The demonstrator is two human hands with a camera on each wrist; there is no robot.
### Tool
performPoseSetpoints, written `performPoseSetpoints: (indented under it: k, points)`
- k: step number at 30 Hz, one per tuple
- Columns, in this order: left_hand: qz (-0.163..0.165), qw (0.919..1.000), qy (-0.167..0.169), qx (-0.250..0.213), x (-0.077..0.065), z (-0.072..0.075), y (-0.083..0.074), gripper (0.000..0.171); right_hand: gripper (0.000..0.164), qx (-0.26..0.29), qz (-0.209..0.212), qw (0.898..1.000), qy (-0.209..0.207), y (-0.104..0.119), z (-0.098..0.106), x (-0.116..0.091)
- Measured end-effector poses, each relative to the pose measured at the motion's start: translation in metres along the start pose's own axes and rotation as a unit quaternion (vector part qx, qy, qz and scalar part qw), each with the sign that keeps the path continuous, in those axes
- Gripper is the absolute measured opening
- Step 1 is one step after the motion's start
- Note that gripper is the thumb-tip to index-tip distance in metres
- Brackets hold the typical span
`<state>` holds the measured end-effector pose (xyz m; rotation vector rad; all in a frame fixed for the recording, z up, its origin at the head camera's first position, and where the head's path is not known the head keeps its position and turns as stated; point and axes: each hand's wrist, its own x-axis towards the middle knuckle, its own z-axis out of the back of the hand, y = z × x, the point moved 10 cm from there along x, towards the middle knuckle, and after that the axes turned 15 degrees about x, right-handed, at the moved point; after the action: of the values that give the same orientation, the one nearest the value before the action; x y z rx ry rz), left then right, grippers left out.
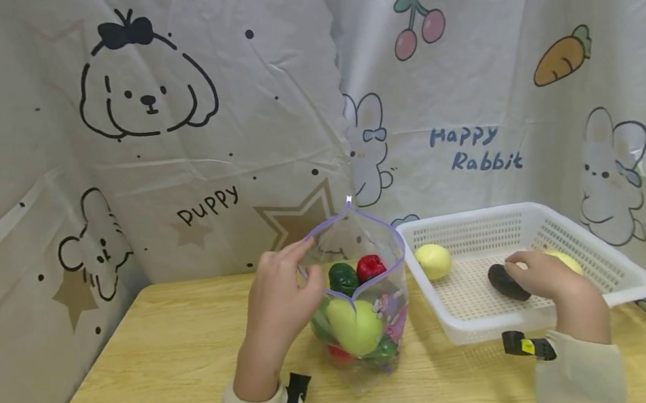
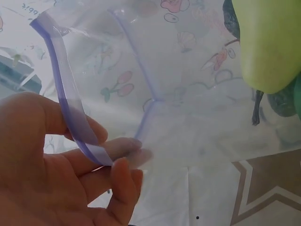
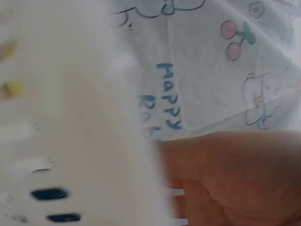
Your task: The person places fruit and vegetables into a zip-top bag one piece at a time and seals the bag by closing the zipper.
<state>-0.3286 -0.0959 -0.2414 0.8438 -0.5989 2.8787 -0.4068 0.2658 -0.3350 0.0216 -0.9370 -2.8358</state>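
Note:
A clear zip bag [image 1: 392, 286] with a purple edge stands with its mouth spread. My left hand [image 1: 285, 287] grips the rim on its left side; in the left wrist view the fingers [image 2: 117, 148] hook round the purple strip. Inside the bag are a yellow-green pear [image 1: 356, 326], a dark green vegetable [image 1: 343, 279], a red one [image 1: 370, 267] and more pieces below. Over the white basket [image 1: 461, 331], my right hand [image 1: 556, 279] holds a dark oblong fruit or vegetable [image 1: 507, 282]. Its fingertips are partly hidden, and the basket wall [image 3: 94, 117] blocks the right wrist view.
In the basket a yellow fruit [image 1: 434, 261] lies at the left, and another yellow one [image 1: 565, 260] is partly behind my right hand. The basket stands to the right of the bag on the wooden table [image 1: 157, 363]. A printed curtain [image 1: 265, 102] hangs behind.

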Motion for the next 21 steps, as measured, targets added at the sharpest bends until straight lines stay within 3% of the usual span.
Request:
performPoseSetpoints:
  k: [3,7,13,21]
  points:
    - [-0.005,1.0000,-0.007,-0.006,0.000,0.000,-0.001,0.043,0.048,-0.004,-0.026,0.999,0.030,-0.016,-0.009,0.004]
    - [-0.012,0.9994,-0.001,-0.034,0.001,-0.002,-0.001,0.044,0.048,-0.002,-0.029,0.998,0.052,-0.023,-0.023,0.012]
    - [-0.014,0.9980,0.011,-0.061,0.002,-0.006,0.000,0.046,0.039,-0.011,-0.005,0.999,0.040,-0.016,-0.032,0.018]
    - [-0.014,0.9981,0.019,-0.058,0.002,-0.005,0.000,0.046,0.047,0.005,-0.044,0.998,0.051,-0.016,-0.041,0.021]
